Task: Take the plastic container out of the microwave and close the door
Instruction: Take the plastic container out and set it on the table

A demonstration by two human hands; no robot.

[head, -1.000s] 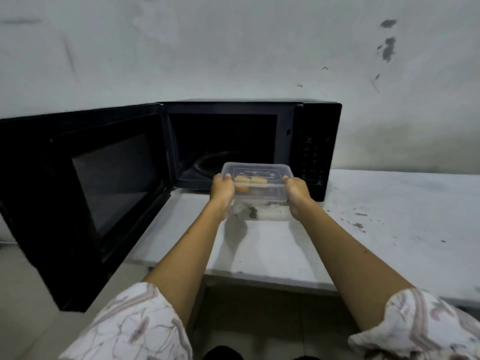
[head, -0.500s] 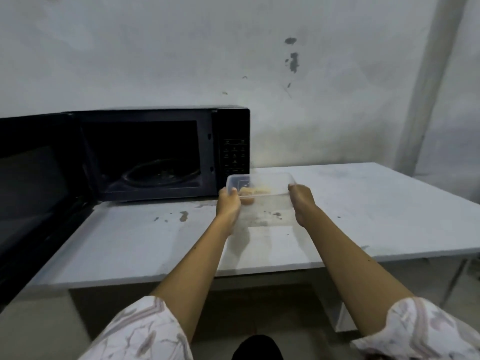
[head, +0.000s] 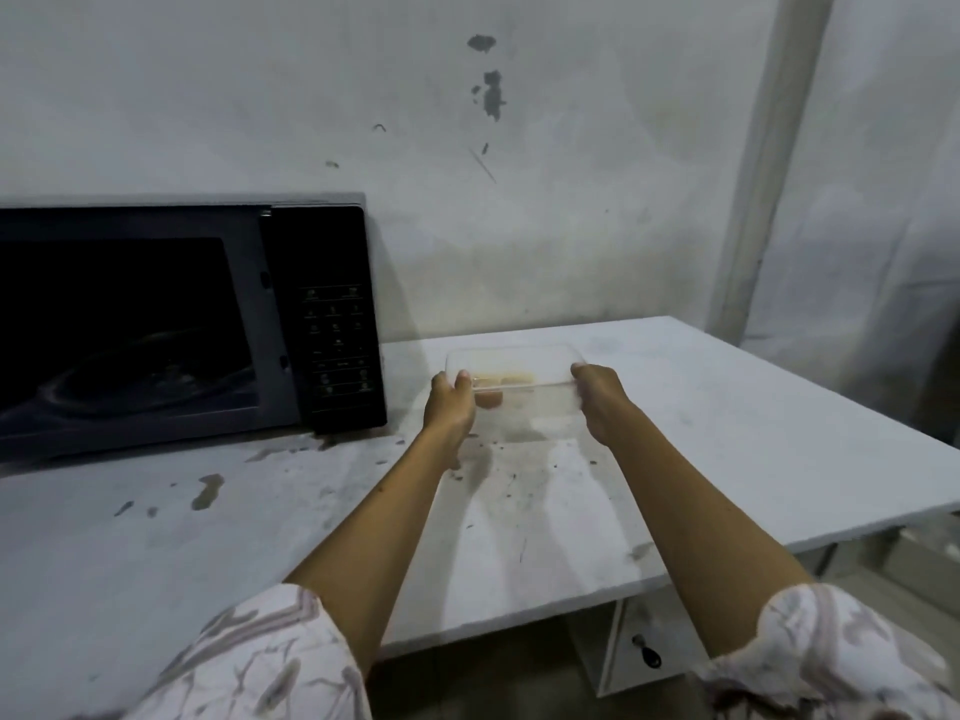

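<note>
A clear plastic container (head: 514,366) with orange-brown food inside is held low over the white table (head: 727,439), to the right of the black microwave (head: 322,324). My left hand (head: 451,405) grips its left end and my right hand (head: 600,400) grips its right end. The microwave's cavity (head: 119,330) stands open and dark, with the turntable faintly visible. Its door is out of frame on the left. I cannot tell whether the container touches the table.
The table top is stained with dark smears and spots near its front middle (head: 208,491). A scuffed white wall (head: 488,96) rises behind. The table's right edge drops off to the floor, with a white leg (head: 618,652) beneath.
Both hands have carried the container out of the microwave and rightward, and lower over the table. My view has swung right, so the open door has left the frame.
</note>
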